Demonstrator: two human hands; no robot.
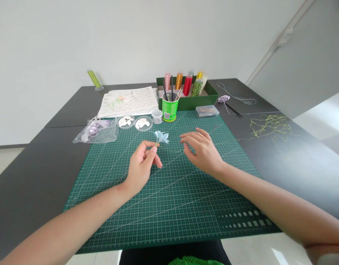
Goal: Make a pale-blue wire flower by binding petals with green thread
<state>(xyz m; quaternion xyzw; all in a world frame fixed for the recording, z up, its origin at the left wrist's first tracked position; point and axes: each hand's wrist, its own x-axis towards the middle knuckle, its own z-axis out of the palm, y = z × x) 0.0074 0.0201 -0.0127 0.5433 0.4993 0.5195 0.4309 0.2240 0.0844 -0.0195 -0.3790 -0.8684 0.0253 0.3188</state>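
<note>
Left hand (pixel 142 163): one, engaged; thumb and forefinger pinched on the green stem (pixel 156 144) of a blue flower (pixel 161 136), remaining fingers loosely curled. Right hand (pixel 202 150): one, unoccupied; fingers parted and gently bent, nothing in the grasp.

Blue flower: one, held up over the green cutting mat (pixel 158 217), between the two hands but well apart from the right; bloom beyond the fingertips, leaning to the right.

Risks, as judged:
– Stem slip or twist. Cause: a narrow hold on a very thin piece, with only two digits bearing on it.
– Creased or splayed petals. Cause: the right hand closing on the bloom rather than the stem; petals look thin and unsupported.
– Bent stem. Cause: too hard a pinch close under the bloom.
– Snagged strands. Cause: the right forearm (pixel 257 191) sweeping outward toward the loose yellow-green thread (pixel 270 126) on the dark table (pixel 45 165).

Pose: left forearm (pixel 75 217) slants in from the lower left, thumb uppermost; right forearm comes from the lower right, back of the hand upward, fingers directed left toward the flower. Contact between right hand and mat: cannot be told.
</note>
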